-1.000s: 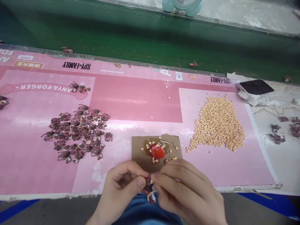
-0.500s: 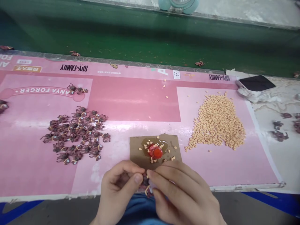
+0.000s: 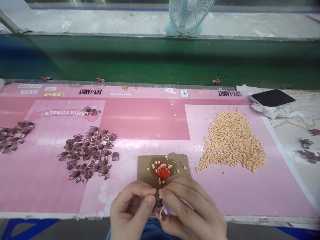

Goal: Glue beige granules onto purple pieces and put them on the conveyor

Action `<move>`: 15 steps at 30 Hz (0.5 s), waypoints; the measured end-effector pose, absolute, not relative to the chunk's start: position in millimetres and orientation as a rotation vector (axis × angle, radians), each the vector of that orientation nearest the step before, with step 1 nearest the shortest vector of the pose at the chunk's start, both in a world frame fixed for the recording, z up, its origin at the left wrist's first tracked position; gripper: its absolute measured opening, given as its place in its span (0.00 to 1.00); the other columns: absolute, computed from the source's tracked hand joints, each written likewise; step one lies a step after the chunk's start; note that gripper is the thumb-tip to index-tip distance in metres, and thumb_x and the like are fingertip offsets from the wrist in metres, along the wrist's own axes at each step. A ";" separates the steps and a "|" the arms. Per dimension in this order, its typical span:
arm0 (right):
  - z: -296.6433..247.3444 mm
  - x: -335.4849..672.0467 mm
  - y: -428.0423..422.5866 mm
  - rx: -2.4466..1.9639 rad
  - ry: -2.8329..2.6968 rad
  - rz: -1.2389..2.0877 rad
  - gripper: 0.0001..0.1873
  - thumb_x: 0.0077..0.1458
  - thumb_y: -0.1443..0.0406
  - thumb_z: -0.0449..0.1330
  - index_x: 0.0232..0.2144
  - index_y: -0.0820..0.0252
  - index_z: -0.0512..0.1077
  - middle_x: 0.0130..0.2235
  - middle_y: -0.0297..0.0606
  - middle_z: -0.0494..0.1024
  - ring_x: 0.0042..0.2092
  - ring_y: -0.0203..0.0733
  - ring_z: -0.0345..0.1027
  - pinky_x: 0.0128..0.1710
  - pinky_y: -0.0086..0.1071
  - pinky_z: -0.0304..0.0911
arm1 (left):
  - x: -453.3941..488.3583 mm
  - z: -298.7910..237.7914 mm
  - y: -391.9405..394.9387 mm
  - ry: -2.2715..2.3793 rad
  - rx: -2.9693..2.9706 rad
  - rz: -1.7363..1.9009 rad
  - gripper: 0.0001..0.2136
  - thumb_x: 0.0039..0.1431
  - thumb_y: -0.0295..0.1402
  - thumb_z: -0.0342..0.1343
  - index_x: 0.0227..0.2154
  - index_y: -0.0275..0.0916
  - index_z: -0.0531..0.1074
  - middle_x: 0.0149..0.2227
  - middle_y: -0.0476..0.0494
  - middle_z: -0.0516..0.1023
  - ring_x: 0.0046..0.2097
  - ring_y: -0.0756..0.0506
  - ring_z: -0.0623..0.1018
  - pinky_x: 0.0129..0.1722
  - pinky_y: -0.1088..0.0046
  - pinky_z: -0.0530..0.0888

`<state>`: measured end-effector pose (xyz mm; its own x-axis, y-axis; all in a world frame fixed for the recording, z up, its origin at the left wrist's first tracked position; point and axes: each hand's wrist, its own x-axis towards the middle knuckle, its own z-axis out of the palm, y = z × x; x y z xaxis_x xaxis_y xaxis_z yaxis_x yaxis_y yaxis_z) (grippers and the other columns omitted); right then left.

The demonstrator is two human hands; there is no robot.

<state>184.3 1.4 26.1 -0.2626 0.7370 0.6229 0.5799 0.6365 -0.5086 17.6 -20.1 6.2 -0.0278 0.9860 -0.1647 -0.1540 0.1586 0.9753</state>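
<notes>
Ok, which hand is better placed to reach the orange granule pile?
Right, probably: the right hand sits on the granule pile's side of the brown card. The left hand is farther away. Both pinch the dark maroon piece.

- We pinch a dark figure (image 3: 159, 205) between our left hand (image 3: 131, 210) and right hand (image 3: 191, 210), just below the cardboard square (image 3: 146, 168).
- We see pale granules (image 3: 231, 143) right of it, more dark figures (image 3: 87, 156) left of it.

We hold a small dark maroon figure (image 3: 159, 206) with a yellow loop, pinched between our left hand (image 3: 131, 210) and right hand (image 3: 191, 210), just below the brown cardboard square (image 3: 144, 170).
</notes>
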 end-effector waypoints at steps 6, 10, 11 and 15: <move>12.2 188.2 5.3 -1.042 -1.837 0.254 0.08 0.63 0.72 0.60 0.44 0.64 0.75 0.33 0.37 0.81 0.36 0.36 0.77 0.41 0.26 0.78 | 24.7 16.5 -9.6 1.270 0.934 1.100 0.10 0.59 0.45 0.68 0.32 0.44 0.83 0.30 0.45 0.84 0.30 0.47 0.84 0.30 0.77 0.81; -1.6 214.6 -0.9 -1.216 -1.751 0.323 0.24 0.69 0.60 0.57 0.63 0.62 0.68 0.46 0.47 0.82 0.40 0.42 0.80 0.40 0.31 0.79 | 12.8 30.1 57.2 1.348 1.412 0.997 0.09 0.61 0.41 0.66 0.30 0.42 0.82 0.29 0.44 0.85 0.31 0.45 0.83 0.34 0.71 0.82; -3.6 226.8 -3.2 -1.249 -1.767 0.311 0.26 0.69 0.59 0.56 0.66 0.61 0.66 0.47 0.48 0.81 0.38 0.42 0.80 0.39 0.32 0.79 | 8.4 33.4 86.0 1.430 1.558 0.902 0.07 0.60 0.38 0.66 0.29 0.42 0.82 0.29 0.44 0.85 0.32 0.44 0.84 0.38 0.69 0.83; -11.8 283.3 -16.6 -1.340 -1.830 0.159 0.28 0.67 0.65 0.59 0.68 0.55 0.65 0.43 0.44 0.81 0.32 0.39 0.77 0.31 0.28 0.76 | -7.2 37.7 221.0 1.773 1.701 0.807 0.04 0.64 0.30 0.62 0.37 0.36 0.81 0.37 0.43 0.86 0.42 0.44 0.84 0.50 0.65 0.79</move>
<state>283.3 -16.6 -11.8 -0.0746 0.8344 0.5461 0.7279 0.4199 -0.5421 -7.2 221.0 37.7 -0.0494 0.9986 0.0180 0.6697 0.0198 0.7424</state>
